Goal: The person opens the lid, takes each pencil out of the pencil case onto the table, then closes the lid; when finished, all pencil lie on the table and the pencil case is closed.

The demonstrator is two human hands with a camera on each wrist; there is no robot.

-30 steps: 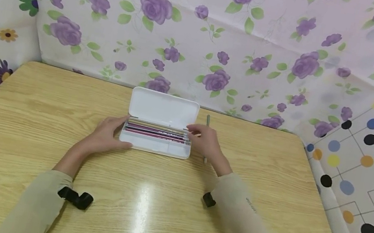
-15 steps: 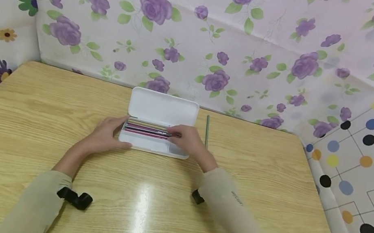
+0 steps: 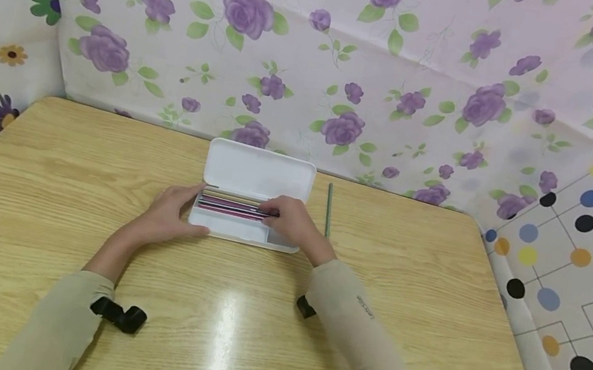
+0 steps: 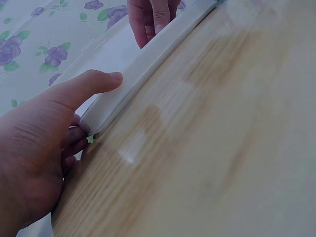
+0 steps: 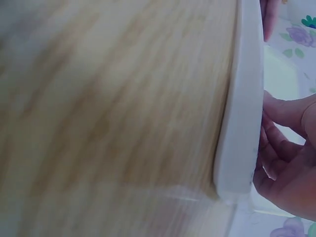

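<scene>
A white pencil case [image 3: 227, 228] lies with its lid raised at the far middle of the table. Several pencils [image 3: 231, 205], some reddish and some yellowish, lie side by side in its rear compartment. My left hand [image 3: 169, 216] grips the case's left end, thumb [image 4: 106, 81] on the front wall and fingers round the side. Reaching into the case from the right, my right hand [image 3: 293, 220] has its curled fingers on the pencils' right ends and appears to pinch them. In the right wrist view the case's wall [image 5: 242, 113] hides its fingertips.
A lone green pencil [image 3: 329, 210] lies on the wooden table [image 3: 181, 310], right of the case and partly behind my right wrist. The raised lid [image 3: 260, 169] stands close to the flowered cloth [image 3: 290, 79] at the back.
My right hand has moved left from the case's right end to farther in over the pencils, then slightly more. The left hand and the case have stayed in place.
</scene>
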